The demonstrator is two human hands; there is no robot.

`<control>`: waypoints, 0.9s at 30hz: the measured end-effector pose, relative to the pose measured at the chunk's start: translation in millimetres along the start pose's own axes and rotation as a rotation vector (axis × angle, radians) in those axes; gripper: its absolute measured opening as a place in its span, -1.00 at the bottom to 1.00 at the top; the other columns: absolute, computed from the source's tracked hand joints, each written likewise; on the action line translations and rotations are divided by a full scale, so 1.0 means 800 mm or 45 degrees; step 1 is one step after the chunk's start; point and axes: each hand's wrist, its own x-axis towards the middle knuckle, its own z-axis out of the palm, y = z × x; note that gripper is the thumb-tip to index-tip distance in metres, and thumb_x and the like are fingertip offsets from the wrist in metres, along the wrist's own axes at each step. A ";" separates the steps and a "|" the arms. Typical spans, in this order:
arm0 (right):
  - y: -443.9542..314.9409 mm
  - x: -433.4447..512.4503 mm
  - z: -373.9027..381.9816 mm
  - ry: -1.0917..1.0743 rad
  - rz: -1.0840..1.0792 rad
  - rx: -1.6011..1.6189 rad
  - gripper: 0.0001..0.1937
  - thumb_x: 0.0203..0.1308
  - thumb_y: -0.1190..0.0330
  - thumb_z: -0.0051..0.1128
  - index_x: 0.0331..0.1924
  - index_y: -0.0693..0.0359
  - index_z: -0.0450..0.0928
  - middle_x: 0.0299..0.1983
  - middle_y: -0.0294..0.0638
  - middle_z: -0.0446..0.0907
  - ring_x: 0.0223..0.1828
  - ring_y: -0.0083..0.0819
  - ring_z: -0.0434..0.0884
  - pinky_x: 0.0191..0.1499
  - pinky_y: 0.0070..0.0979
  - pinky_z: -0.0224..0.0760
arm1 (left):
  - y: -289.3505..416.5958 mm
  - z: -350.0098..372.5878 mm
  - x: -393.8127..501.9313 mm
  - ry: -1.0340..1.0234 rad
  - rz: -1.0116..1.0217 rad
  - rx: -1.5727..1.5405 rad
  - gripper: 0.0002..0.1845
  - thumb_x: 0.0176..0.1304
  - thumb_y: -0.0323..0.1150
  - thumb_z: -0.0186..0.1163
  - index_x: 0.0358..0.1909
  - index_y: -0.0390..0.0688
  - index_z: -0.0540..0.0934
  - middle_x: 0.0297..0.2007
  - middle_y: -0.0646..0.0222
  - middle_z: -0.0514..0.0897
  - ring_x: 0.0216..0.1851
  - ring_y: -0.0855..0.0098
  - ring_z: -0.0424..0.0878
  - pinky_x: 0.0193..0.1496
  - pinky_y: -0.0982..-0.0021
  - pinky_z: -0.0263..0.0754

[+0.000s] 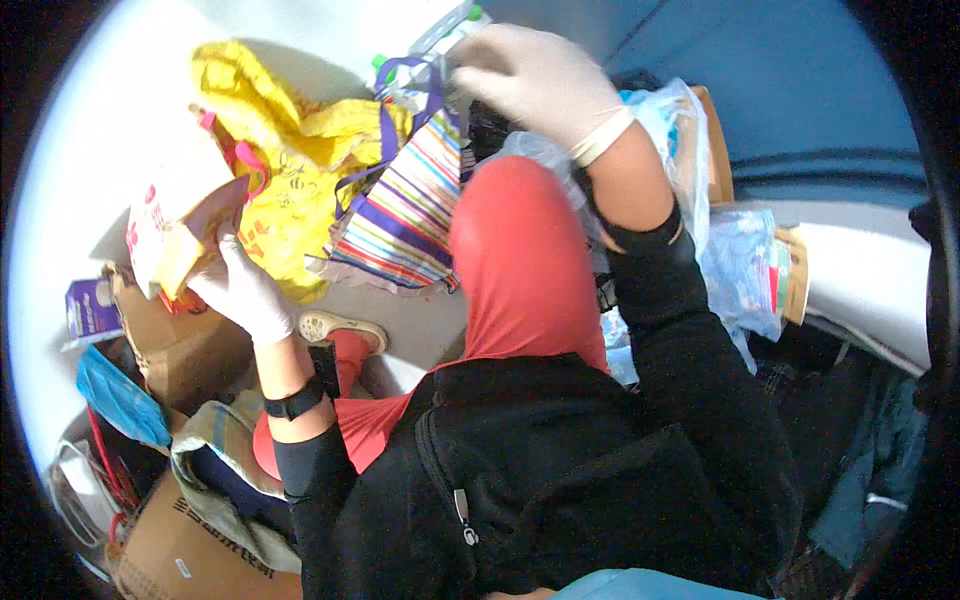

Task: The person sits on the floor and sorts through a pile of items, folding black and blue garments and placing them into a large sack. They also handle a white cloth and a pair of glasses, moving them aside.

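Note:
My left hand (pixel 244 292), in a white glove, grips the edge of a white bag with pink print (pixel 146 214) at the left. Its mouth gapes, with brown and yellow material showing there; I cannot tell what that is. My right hand (pixel 540 82), also gloved, is raised at the top, its fingers curled and slightly blurred. It is nearest to a striped bag with purple handles (pixel 405 214) and clear plastic items with green caps (pixel 442 34). Whether those fingers hold anything is hidden. A crumpled yellow plastic bag (pixel 300 176) lies between my hands.
An open cardboard box (pixel 187 352) stands at the left beside a purple package (pixel 92 311). Lower left are a blue plastic bag (pixel 124 397), a woven sack (pixel 225 435) and another carton (pixel 187 540). Plastic-wrapped goods (pixel 739 262) are at the right. My red-clad knee (pixel 525 255) rises centrally.

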 end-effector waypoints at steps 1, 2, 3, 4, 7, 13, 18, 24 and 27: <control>0.036 -0.022 -0.013 0.044 0.099 -0.106 -0.57 0.21 0.06 0.13 -0.02 0.23 0.61 -0.12 0.03 0.67 -0.09 -0.03 0.66 -0.03 -0.20 0.51 | 0.023 0.018 0.003 -0.006 0.090 -0.083 -0.80 0.38 -0.48 0.14 -0.03 -0.36 0.56 -0.04 0.17 0.62 0.04 0.33 0.55 0.18 0.28 0.42; 0.070 -0.047 -0.017 0.013 0.244 -0.185 -0.60 0.18 0.05 0.10 -0.10 0.20 0.64 -0.15 0.04 0.68 -0.09 -0.02 0.67 -0.02 -0.15 0.52 | 0.050 0.017 0.016 -0.155 -0.032 0.350 -0.73 0.39 -0.39 0.17 0.00 -0.37 0.55 0.00 0.15 0.61 0.02 0.36 0.56 0.15 0.33 0.43; 0.102 -0.075 -0.016 -0.014 0.364 -0.246 -0.62 0.16 0.05 0.08 -0.19 0.18 0.68 -0.18 0.05 0.68 -0.09 -0.01 0.67 -0.02 -0.11 0.52 | 0.069 0.033 0.015 -0.232 0.037 0.108 -0.68 0.37 -0.32 0.21 0.00 -0.39 0.55 -0.04 0.17 0.63 -0.02 0.37 0.57 0.13 0.33 0.44; 0.132 -0.103 -0.015 -0.080 0.547 -0.247 -0.57 0.13 0.03 0.14 -0.11 0.21 0.66 -0.10 0.07 0.66 -0.02 0.00 0.65 0.05 -0.14 0.50 | 0.083 0.049 0.016 -0.215 0.009 0.086 -0.67 0.36 -0.30 0.23 -0.03 -0.40 0.56 -0.07 0.17 0.64 -0.04 0.39 0.57 0.12 0.33 0.45; 0.180 -0.167 0.032 0.147 0.825 -0.099 -0.32 0.03 0.00 0.31 0.16 0.30 0.47 0.11 0.14 0.57 0.15 0.03 0.56 0.21 -0.19 0.41 | 0.118 0.099 0.021 -0.303 0.002 0.184 -0.62 0.34 -0.24 0.28 -0.11 -0.45 0.59 -0.31 0.25 0.68 -0.29 0.45 0.58 -0.11 0.39 0.49; 0.202 -0.190 0.169 0.603 1.152 -0.024 -0.16 -0.04 0.17 0.40 0.36 0.30 0.29 0.10 0.21 0.56 0.19 0.06 0.53 0.27 -0.19 0.35 | 0.159 0.189 0.010 -0.727 -0.373 -0.336 -0.76 0.37 -0.20 0.23 -0.24 -0.19 0.59 -0.32 0.44 0.62 -0.27 0.57 0.56 -0.10 0.49 0.45; 0.248 -0.230 0.169 -0.067 1.038 -0.086 -0.57 0.11 0.32 0.12 0.11 0.14 0.56 -0.06 0.17 0.62 0.03 0.15 0.58 0.13 -0.12 0.42 | 0.138 0.195 0.022 -0.850 -0.344 -0.590 -0.76 0.35 -0.29 0.27 -0.14 -0.29 0.58 -0.24 0.35 0.68 -0.23 0.53 0.61 -0.04 0.44 0.52; 0.264 -0.242 0.038 0.805 0.832 0.514 -0.66 0.34 0.26 -0.08 0.05 0.30 0.52 0.05 0.10 0.57 0.14 -0.06 0.56 0.17 -0.15 0.45 | 0.103 0.171 0.045 -0.639 -0.509 -0.671 -0.79 0.34 -0.33 0.28 -0.07 -0.17 0.55 -0.17 0.37 0.63 -0.13 0.49 0.58 0.05 0.32 0.48; 0.264 -0.222 -0.077 1.442 0.823 1.898 -0.68 0.38 0.31 -0.14 0.01 0.36 0.52 0.03 0.02 0.58 0.09 -0.12 0.58 0.16 -0.23 0.50 | 0.102 0.168 0.048 -0.615 -0.539 -0.678 -0.77 0.33 -0.32 0.29 -0.06 -0.15 0.55 -0.17 0.38 0.63 -0.11 0.48 0.57 0.10 0.28 0.44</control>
